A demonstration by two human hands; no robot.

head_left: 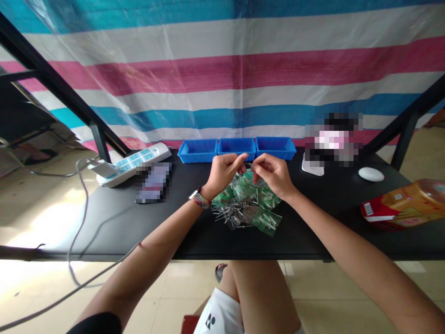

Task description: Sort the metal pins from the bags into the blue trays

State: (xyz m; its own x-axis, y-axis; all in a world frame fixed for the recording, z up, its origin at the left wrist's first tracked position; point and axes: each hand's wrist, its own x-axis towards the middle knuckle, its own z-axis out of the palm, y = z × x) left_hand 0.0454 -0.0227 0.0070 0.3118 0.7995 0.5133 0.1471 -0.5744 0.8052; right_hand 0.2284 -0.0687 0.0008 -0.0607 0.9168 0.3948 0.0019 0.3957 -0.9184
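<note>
My left hand and my right hand meet above a pile, both with fingers closed in a pinch. Between their fingertips shows a thin metal pin, small and partly hidden; it resembles the loose pins below. Under my hands lie several clear and green plastic packets containing pale, slim pieces. Loose silver metal pins are scattered at the near left of the pile. Just behind my hands, a row of blue plastic bins stands on the black table.
A white power strip with a plugged-in cable and a blurred phone lie at left. To the right are a white card-like object, a white oval object and a red-gold bottle. A striped sheet hangs behind.
</note>
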